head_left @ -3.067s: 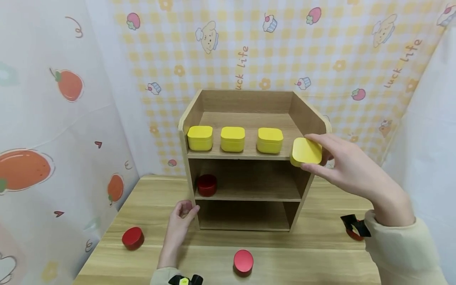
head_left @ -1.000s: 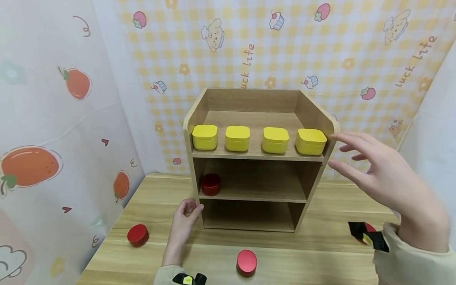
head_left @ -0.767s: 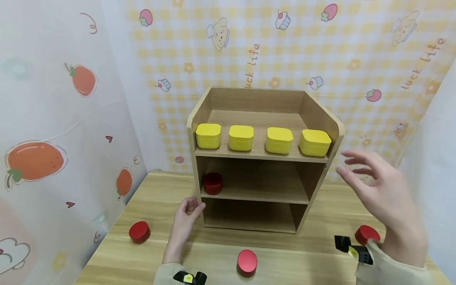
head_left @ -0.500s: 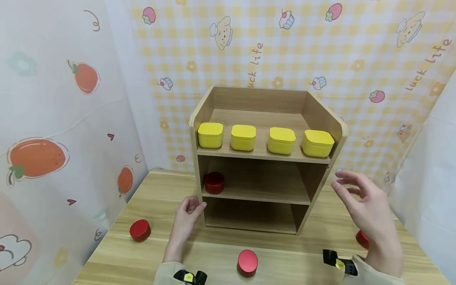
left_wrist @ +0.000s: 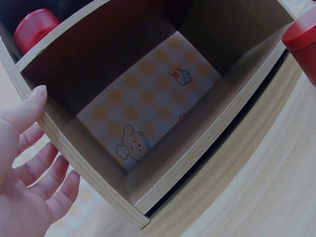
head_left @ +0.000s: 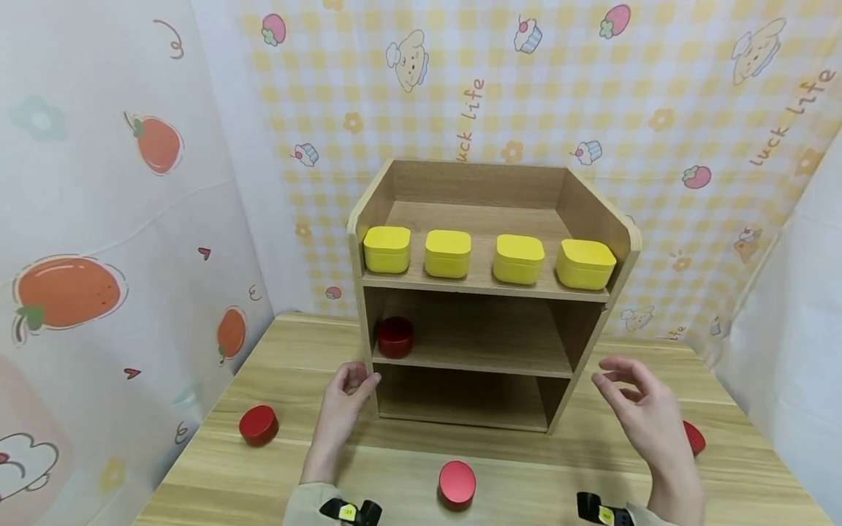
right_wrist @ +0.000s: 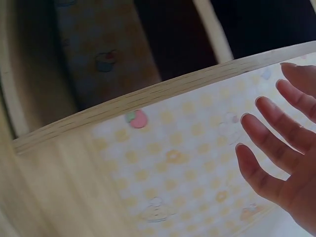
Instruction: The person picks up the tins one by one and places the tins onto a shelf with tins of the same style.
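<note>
A small wooden shelf unit [head_left: 470, 367] with three levels stands on the table. My left hand [head_left: 342, 409] holds its left side panel low down; in the left wrist view the thumb [left_wrist: 34, 106] lies over the front edge and the fingers are outside. My right hand [head_left: 647, 420] hovers off the shelf's right side, fingers loosely bent and holding nothing. Several yellow boxes, the rightmost yellow box [head_left: 585, 264] among them, line the top level. One red round tin [head_left: 395, 337] sits at the left of the middle level. Another red tin [head_left: 693, 438] is partly hidden behind my right hand.
Two more red tins are on the wooden table [head_left: 526, 482]: a left red tin [head_left: 259, 426] and a front red tin [head_left: 457, 485]. Behind the shelf hangs a yellow-checked cloth [head_left: 316, 241]; printed white sheets close off both sides.
My right hand let go of the rightmost yellow box on the top level, then moved away to the right and down toward the table. My left hand stays at the side panel.
</note>
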`<state>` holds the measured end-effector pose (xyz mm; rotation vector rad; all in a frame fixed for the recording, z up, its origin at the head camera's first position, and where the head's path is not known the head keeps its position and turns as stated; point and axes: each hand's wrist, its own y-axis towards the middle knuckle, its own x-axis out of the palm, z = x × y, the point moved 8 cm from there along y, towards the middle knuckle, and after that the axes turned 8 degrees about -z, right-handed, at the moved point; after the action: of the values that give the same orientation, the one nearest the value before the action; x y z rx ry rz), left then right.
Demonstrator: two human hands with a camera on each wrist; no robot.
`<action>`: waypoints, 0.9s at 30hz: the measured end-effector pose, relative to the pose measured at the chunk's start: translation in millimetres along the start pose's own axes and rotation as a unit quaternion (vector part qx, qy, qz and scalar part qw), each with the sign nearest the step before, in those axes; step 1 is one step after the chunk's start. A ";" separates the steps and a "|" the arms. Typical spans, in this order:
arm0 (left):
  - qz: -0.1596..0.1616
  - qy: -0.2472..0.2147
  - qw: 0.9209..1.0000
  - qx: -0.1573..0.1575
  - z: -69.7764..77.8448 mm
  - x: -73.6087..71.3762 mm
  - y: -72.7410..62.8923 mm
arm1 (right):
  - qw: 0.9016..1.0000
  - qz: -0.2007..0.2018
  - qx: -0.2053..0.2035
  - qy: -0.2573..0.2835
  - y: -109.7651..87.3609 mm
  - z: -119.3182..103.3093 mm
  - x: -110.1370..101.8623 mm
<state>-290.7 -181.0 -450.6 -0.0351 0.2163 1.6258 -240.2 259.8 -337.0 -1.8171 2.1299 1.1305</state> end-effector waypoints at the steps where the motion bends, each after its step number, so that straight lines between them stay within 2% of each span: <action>1: 0.000 0.000 1.000 -0.002 -0.3 -0.3 -0.3 | 1.000 -0.003 0.004 0.003 -0.7 3.4 2.6; 6: 0.002 0.000 1.000 -0.008 2.3 -1.0 -1.5 | 0.999 -0.018 0.025 0.021 -2.7 20.3 17.3; 11: -0.003 0.003 1.000 -0.010 25.9 0.8 -11.6 | 0.997 -0.034 0.054 0.044 -11.4 37.8 34.8; 13: -0.008 0.009 1.000 0.001 34.4 2.2 -15.1 | 0.996 -0.038 0.064 0.056 -15.2 44.4 41.9; 16: -0.013 0.011 1.000 0.008 38.0 3.0 -16.6 | 0.994 -0.038 0.074 0.074 -17.6 52.2 51.5; 18: -0.013 0.012 1.000 0.012 33.9 2.9 -15.1 | 0.993 -0.035 0.080 0.077 -16.7 55.8 56.5; 24: -0.003 0.015 1.000 -0.001 7.1 -0.1 -5.2 | 0.992 -0.028 0.094 0.081 -12.4 61.4 64.1; 27: -0.001 0.023 1.000 0.004 4.3 -0.4 -3.5 | 0.992 -0.027 0.099 0.078 -12.3 62.7 64.8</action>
<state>-286.8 -180.5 -446.7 -0.0662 0.2584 1.6233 -269.6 245.6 -422.0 -1.9137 2.1702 0.7561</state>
